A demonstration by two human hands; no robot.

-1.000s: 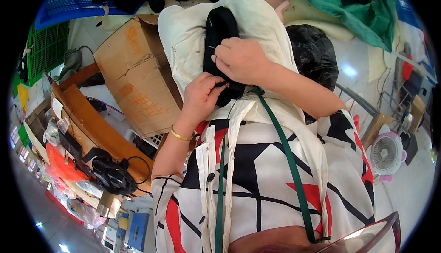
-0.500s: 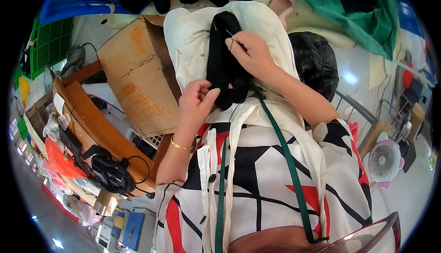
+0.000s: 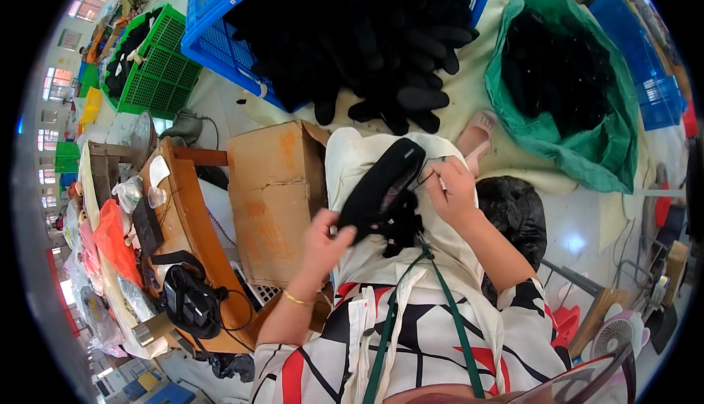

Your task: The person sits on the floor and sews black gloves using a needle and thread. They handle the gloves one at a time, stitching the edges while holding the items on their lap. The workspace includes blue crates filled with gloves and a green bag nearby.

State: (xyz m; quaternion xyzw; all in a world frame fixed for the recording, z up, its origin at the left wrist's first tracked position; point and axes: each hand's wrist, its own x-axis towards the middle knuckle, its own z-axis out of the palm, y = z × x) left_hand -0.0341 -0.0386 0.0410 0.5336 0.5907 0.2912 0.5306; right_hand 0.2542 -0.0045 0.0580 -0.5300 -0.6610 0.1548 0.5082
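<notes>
1. Closest to me, over the lap, a cream cloth (image 3: 367,177) is spread across the knees, and on it lies the black shoe piece (image 3: 381,188), a long dark sole-shaped part tilted up toward the far right.

2. Handling, as I judge it: the piece looks light and soft, bending rather than stiff, with a matt surface that should not slip. Its lower end, where it is already gripped, seems the sound place to hold; the upper rim stays free for stitching.

3. My left hand (image 3: 323,246) has its fingers curled narrowly around the lower end of the black shoe piece, thumb on top, holding it steady against the cloth.

4. My right hand (image 3: 453,195) sits just beside the upper edge, fingers pinched nearly shut on something thin. I take it for a needle with dark thread (image 3: 424,179) running to the piece, though it is too small to be sure.

5. Left of the lap stands a brown cardboard box (image 3: 275,199), and beyond it a wooden table (image 3: 187,221) carrying black straps and clutter.

6. Farther off, on the floor, a blue crate (image 3: 220,30) is heaped with black pieces, a green crate (image 3: 158,74) stands at its left, and a green sack (image 3: 557,133) of dark parts lies at the right.
</notes>
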